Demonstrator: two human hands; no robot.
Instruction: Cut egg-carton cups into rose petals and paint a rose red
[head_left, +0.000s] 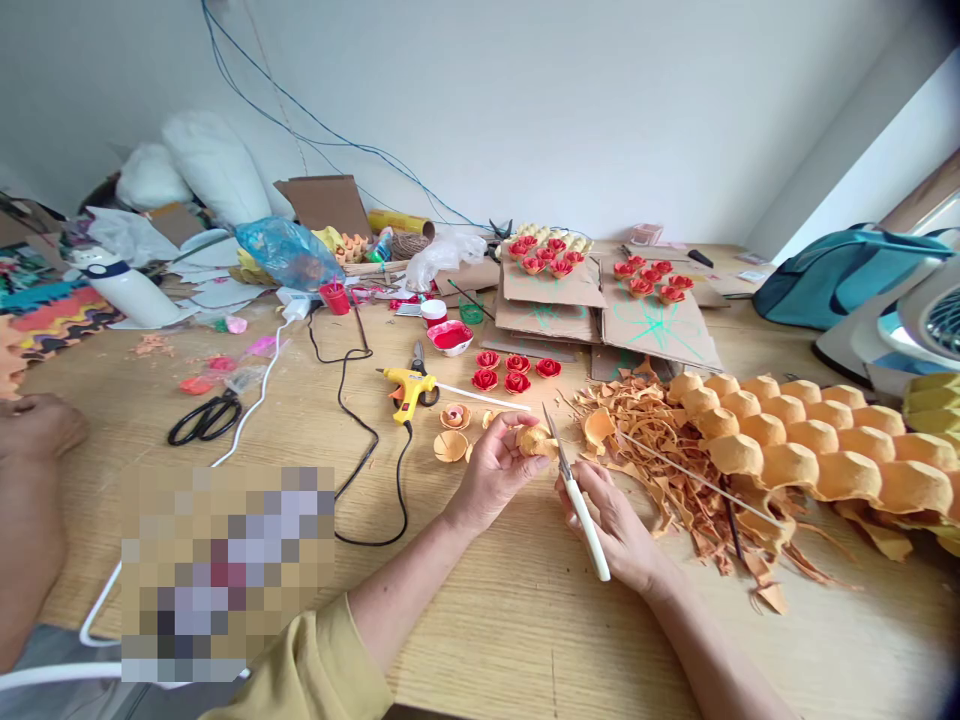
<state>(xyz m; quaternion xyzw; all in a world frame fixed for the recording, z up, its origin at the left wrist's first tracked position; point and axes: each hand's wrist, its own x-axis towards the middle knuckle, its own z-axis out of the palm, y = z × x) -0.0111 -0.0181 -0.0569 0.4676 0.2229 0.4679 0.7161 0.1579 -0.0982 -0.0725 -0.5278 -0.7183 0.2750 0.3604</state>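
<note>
My left hand (487, 480) pinches an orange egg-carton cup (534, 440) between thumb and fingers. Closed around the white handles of a pair of scissors (587, 520) is my right hand (621, 535). The blades point up and away, right beside the cup; whether they touch it I cannot tell. Just left of my left hand lie cut orange cups (451, 447), some shaped like open flowers. Behind them are several red-painted paper roses (517, 383). Orange trimmings (675, 480) heap up to the right of my hands.
Orange egg cartons (817, 440) lie at the right. A yellow glue gun (409, 390), corded, rests left of my hands near a bowl of red paint (450, 338). Cardboard pieces (652, 325) bear more red roses. Black-handled scissors (206, 417) lie near another person's hand (37, 435).
</note>
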